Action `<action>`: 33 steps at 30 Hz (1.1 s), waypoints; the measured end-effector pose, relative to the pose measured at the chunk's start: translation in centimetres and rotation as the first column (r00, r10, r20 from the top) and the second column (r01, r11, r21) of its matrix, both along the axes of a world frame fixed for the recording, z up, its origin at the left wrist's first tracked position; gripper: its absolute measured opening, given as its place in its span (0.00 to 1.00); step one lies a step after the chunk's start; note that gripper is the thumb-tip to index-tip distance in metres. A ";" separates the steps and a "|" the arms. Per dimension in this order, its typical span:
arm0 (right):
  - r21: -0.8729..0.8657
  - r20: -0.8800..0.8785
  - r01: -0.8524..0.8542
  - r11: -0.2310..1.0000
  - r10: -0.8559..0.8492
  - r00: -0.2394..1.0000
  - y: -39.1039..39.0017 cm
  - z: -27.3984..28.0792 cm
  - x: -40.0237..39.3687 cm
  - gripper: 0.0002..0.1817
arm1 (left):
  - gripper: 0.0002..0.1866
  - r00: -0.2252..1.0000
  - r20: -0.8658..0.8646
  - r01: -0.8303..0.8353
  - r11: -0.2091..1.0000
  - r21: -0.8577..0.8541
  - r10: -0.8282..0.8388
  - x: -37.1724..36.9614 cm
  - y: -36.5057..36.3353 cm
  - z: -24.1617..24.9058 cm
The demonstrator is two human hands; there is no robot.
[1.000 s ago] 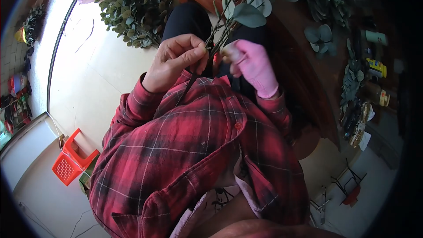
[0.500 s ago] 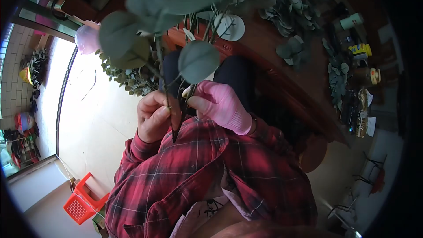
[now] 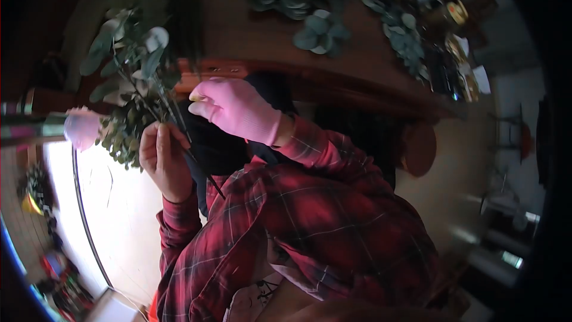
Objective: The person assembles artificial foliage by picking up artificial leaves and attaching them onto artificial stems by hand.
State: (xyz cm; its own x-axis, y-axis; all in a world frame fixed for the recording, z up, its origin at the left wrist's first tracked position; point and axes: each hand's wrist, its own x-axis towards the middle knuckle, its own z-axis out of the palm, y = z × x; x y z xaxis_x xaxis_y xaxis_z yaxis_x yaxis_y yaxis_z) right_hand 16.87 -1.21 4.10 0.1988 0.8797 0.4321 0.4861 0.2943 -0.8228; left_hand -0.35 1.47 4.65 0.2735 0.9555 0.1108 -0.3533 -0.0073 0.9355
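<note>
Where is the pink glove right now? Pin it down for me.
In the head view, the pink glove is on the right hand, left of centre, just in front of the wooden table's edge and right of the leafy stems gripped by the bare left hand.

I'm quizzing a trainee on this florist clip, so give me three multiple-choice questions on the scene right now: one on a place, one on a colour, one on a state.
1. Where do the loose leafy sprigs lie?
A. on the brown table
B. on the pale floor
C. in the person's lap

2. What colour is the glove on the right hand?
A. blue
B. pink
C. black

3. How is the left hand placed?
A. flat on the table
B. hanging empty
C. closed round the eucalyptus stems

Answers:
1 A, the sprigs rest on the table top beyond the hands.
2 B, the gloved hand is plainly pink against the red plaid sleeve.
3 C, the bare fingers wrap the stems, whose cut ends stick out below the hand.
</note>
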 end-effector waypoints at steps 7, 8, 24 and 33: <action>0.054 0.157 0.588 0.807 -0.588 0.793 -8.2 -0.5 15.0 0.04 | 0.07 0.992 -0.124 0.033 0.999 0.028 -0.029 1.3 0.2 -0.8; 0.012 0.256 0.683 0.730 -0.663 0.704 -9.2 -1.2 17.6 0.05 | 0.07 0.992 -0.125 0.038 0.999 0.022 -0.035 1.4 0.2 -0.8; 0.021 0.989 0.906 0.423 -0.143 0.044 -5.1 -1.6 38.7 0.14 | 0.07 0.985 -0.169 0.035 0.999 -0.039 -0.041 1.8 0.6 -1.0; -0.126 0.948 0.851 0.511 -0.191 0.255 -7.4 -2.1 36.1 0.11 | 0.06 0.985 -0.167 0.040 0.998 -0.046 -0.047 2.2 0.5 -1.1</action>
